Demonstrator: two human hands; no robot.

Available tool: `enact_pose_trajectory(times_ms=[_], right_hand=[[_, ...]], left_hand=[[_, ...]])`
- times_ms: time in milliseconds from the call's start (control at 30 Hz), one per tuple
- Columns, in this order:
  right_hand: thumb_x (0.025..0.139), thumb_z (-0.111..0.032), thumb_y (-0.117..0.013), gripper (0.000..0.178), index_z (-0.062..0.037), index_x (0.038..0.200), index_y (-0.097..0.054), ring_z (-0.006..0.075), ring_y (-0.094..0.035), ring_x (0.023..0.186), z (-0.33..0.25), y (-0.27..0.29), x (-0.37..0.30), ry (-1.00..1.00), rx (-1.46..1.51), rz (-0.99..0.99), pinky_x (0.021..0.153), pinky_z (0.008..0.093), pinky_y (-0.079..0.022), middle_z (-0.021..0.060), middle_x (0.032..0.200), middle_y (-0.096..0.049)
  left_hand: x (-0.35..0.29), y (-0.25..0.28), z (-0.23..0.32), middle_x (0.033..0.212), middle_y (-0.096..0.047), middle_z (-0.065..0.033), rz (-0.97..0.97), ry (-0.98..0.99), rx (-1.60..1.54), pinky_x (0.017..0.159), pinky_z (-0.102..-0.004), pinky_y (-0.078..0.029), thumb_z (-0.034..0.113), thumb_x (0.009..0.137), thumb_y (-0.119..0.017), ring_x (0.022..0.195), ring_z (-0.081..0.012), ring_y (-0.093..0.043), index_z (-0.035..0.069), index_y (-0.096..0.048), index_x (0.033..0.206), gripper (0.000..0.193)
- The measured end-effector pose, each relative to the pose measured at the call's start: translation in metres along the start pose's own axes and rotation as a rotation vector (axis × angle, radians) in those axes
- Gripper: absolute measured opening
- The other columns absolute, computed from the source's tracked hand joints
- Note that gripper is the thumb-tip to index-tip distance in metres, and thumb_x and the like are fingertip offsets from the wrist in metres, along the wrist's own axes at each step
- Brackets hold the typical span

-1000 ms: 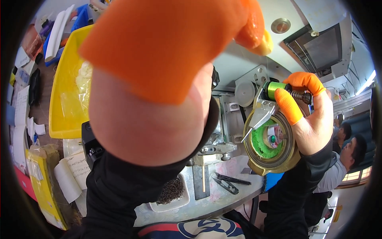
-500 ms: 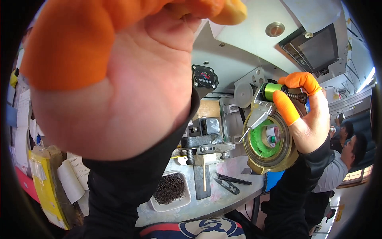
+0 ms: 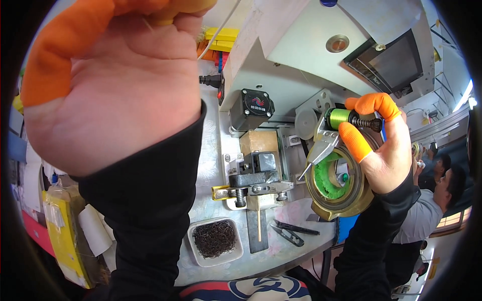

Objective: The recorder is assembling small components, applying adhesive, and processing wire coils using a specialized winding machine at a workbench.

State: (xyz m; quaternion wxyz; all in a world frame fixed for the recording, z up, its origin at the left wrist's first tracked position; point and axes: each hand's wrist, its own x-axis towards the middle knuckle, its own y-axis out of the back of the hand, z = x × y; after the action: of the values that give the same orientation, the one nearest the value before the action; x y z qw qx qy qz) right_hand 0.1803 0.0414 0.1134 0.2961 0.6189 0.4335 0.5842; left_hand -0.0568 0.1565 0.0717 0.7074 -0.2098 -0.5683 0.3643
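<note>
Close up at the upper left is my left hand (image 3: 128, 85), palm showing, with orange covers on its fingers. Those fingers curl together at the picture's upper edge, where their tips are partly cut off; what they hold cannot be made out. At the right, my right hand (image 3: 384, 143) has its orange-covered thumb and index finger closed around a spool of bright green thread (image 3: 340, 119). The spool sits on a spring-loaded shaft (image 3: 367, 123) above a round brass-coloured ring (image 3: 321, 203) with green inside. A pointed metal arm (image 3: 321, 149) reaches down left from the spool.
A small vise-like clamp (image 3: 256, 178) stands mid-table. In front are a white tray of dark hooks (image 3: 213, 241) and black thread snips (image 3: 288, 235). The machine housing with a screen (image 3: 389, 62) rises behind. A yellow package (image 3: 63, 226) lies left; a person (image 3: 432, 185) sits at right.
My left hand has moved left and away from the middle, uncovering more of the machine and table. My right hand stays at the green spool, nearly unmoved.
</note>
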Motion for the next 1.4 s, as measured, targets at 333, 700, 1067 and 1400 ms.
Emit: enact_pose_trajectory(times_ms=[333,700,1067,1400], right_hand=[[0.061,-0.006,-0.067,0.031,-0.0054,0.090,-0.053,0.0242,-0.048,0.083,-0.003,-0.001,-0.002,-0.017,-0.044,0.018,0.079,0.0317,-0.035,0.0069,0.084,-0.057],[0.059,-0.001,-0.066,0.031,-0.0049,0.087,-0.052,0.0240,-0.047,0.083,0.004,-0.002,-0.002,-0.021,0.123,0.021,0.079,0.0316,-0.036,0.0074,0.083,-0.058],[0.058,0.001,-0.065,0.033,-0.0048,0.087,-0.050,0.0232,-0.048,0.085,0.000,-0.002,-0.002,0.007,0.143,0.021,0.082,0.0313,-0.034,0.0073,0.088,-0.059],[0.060,-0.027,-0.074,0.040,0.0003,0.084,-0.057,0.0203,-0.052,0.068,0.000,0.004,-0.001,-0.037,0.063,0.244,0.064,0.0281,-0.042,0.0098,0.074,-0.054]], left_hand=[[0.003,0.005,0.016,0.076,-0.050,-0.0122,0.144,-0.005,0.152,0.086,-0.0362,-0.035,0.017,0.055,-0.048,0.081,-0.0218,-0.050,0.000,-0.046,0.068,0.022],[0.004,0.011,0.027,0.077,-0.049,-0.0131,0.103,0.000,0.109,0.085,-0.0387,-0.036,0.016,0.059,-0.047,0.084,-0.0246,-0.048,-0.001,-0.047,0.063,0.018],[0.017,0.046,0.062,0.087,-0.048,-0.0136,0.167,0.265,0.064,0.086,-0.0277,-0.039,0.018,0.084,-0.038,0.087,-0.0225,-0.050,0.000,-0.048,0.092,0.023],[0.000,0.002,0.031,0.105,-0.053,-0.0139,-0.397,-0.131,0.691,0.075,-0.0256,-0.043,0.017,0.085,-0.042,0.081,-0.0177,-0.055,0.000,-0.049,0.107,0.028]])
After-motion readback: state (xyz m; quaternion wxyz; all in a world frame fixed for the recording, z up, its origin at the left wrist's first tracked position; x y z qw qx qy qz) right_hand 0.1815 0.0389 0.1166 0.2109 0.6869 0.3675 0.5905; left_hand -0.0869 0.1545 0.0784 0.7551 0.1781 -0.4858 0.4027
